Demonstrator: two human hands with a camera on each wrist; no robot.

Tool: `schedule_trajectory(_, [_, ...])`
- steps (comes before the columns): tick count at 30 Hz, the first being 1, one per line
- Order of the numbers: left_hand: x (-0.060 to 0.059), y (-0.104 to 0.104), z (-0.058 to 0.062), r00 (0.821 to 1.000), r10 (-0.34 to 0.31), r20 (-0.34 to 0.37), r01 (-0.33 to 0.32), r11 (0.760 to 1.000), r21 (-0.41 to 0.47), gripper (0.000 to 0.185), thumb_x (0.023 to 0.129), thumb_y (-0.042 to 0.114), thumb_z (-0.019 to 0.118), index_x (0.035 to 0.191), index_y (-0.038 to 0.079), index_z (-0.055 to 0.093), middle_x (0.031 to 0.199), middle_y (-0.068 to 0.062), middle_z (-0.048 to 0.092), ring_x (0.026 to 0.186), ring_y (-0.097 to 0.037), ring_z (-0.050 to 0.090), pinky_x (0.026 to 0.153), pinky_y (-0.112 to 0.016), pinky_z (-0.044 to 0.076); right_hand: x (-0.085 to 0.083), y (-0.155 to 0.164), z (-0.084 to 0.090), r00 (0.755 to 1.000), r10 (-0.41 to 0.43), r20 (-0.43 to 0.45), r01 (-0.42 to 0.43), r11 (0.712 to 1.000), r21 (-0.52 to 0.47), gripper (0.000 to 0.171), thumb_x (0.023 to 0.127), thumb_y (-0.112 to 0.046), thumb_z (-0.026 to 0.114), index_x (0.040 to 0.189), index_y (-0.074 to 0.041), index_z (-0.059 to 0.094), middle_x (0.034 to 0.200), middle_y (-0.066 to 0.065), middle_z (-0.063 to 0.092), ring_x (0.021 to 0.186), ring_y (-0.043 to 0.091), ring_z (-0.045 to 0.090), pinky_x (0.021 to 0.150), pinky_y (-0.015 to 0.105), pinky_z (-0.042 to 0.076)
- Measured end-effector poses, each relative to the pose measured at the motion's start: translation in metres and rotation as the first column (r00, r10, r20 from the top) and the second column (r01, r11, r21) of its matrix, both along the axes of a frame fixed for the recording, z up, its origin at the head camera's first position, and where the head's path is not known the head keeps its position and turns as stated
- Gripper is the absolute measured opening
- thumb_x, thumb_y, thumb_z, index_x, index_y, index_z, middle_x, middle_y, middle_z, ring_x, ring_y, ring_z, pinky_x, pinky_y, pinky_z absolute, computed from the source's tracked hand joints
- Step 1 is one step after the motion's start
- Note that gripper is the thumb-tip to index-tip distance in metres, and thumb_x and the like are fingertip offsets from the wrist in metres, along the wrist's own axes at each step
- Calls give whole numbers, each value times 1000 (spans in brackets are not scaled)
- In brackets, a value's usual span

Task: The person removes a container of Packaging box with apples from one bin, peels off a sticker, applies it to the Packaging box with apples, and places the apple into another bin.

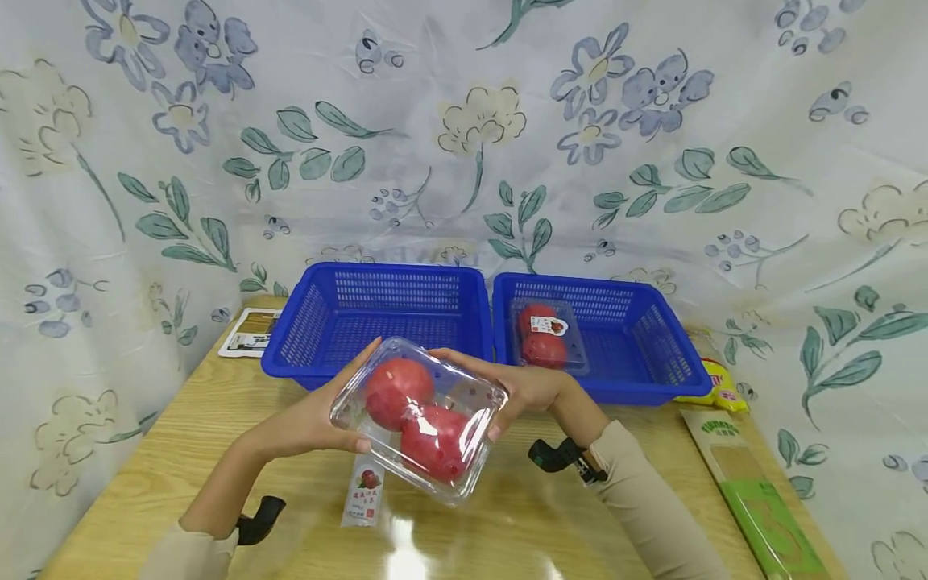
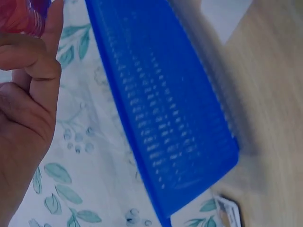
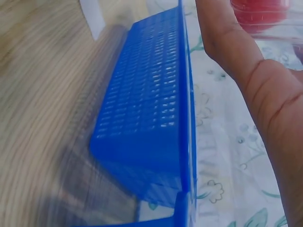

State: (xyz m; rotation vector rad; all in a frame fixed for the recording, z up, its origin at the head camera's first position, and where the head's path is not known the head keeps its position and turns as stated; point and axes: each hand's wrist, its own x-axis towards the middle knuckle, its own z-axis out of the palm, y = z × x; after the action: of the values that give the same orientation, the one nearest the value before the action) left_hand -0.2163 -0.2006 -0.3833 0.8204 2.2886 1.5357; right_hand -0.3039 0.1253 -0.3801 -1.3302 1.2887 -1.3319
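L hand (image 1: 312, 419) & R hand (image 1: 528, 388) both clamped on the clear box (image 1: 420, 424) w/ 2 red fruits (image 1: 399, 393), held up betw. them over the table (image 1: 181, 451), this side of the L blue basket (image 1: 399, 294). Long axis slants upper L to lower R, as seen from head cam; L hand at L end, R hand at upper R corner, so neither's nearer. R blue basket (image 1: 638, 391) is closer to R hand.

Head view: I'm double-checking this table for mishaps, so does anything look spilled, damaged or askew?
Nothing stands out as spilled or damaged. The clear fruit box is tilted, but the left hand and right hand hold it up, so that hardly seems odd.
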Motion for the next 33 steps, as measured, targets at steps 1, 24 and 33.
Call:
schedule_trajectory(1, [2,3,-4,1000,-21,6,21,999,36,124,76,17,86,161,29,-4,164,-21,3,140,-56,27,100,-50,48,1,2,-1,1000,6,-3,-6,1000,0,119,82,-23,82,159,-17,-8,165,10,2,146,31,30,110,55,38])
schedule_trajectory(24, [61,56,-39,918,322,230,-353,930,105,123,77,12,85,154,54,-2,149,-34,27,45,-11,51,39,-32,47,102,47,-41,674,-731,107,731,680,44,71,105,-17,50,161,-32,9,156,31,27,131,40,51,98,52,49])
schedule_trajectory(33, [68,75,-58,911,366,192,-373,928,1,120,74,21,88,155,51,6,113,-29,63,49,-13,58,45,-36,52,138,45,-64,603,-793,-90,796,605,-3,88,101,-18,58,160,-21,-7,162,29,0,140,52,28,105,45,44])
